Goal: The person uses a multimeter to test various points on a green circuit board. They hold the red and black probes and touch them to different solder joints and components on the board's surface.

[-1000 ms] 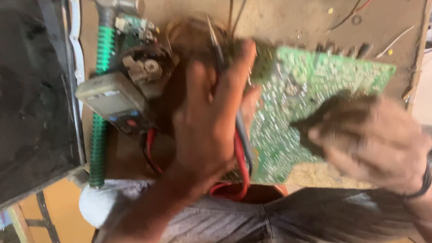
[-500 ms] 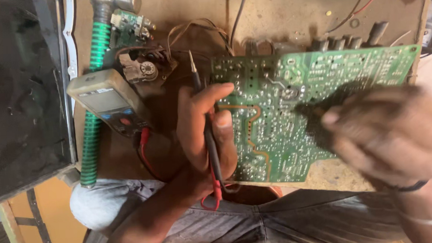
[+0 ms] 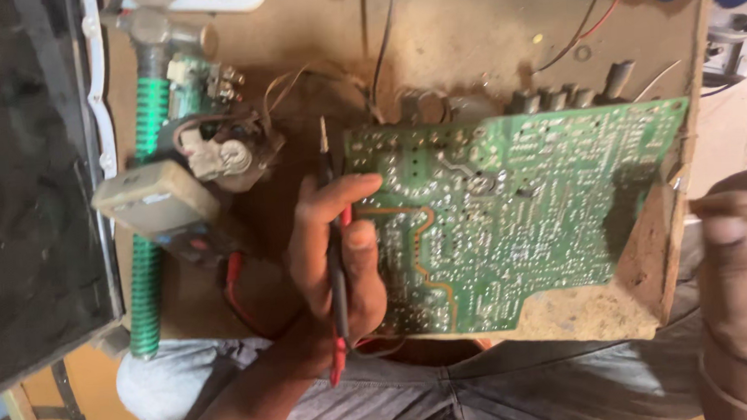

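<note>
1. While the dark screen panel [image 3: 28,191] fills the left edge of the frame, nothing touches it; beside it a green ribbed hose [image 3: 151,270] runs top to bottom on the worktop [image 3: 467,38].
2. Just right of the hose lies a multimeter [image 3: 159,202], face tilted, with a small module of loose wires and a white part [image 3: 215,150] above it. Neither hand is on the meter.
3. Left of centre, the left hand [image 3: 334,262] is closed around two test probes [image 3: 335,262], one black and one red, held together like pens. Their tips point toward the top of the frame and rest just off the left edge of the board, not on any solder point.
4. Across the centre and right lies the green circuit board [image 3: 517,220], solder side up, flat on the worktop with its components facing down.
5. At the right edge, the right hand [image 3: 741,253] is partly out of view and blurred; it seems pinched on something thin, but I cannot tell what.
6. Judged from this, the board is turned over and laid out and the probes are in hand, but no probing contact is being made yet.
7. Against half a second ago: the left hand's thumb then lay on the board's edge with the probes lower; the right hand then covered the board's right part and has now drawn back to the frame's edge, leaving the board fully exposed.
</note>
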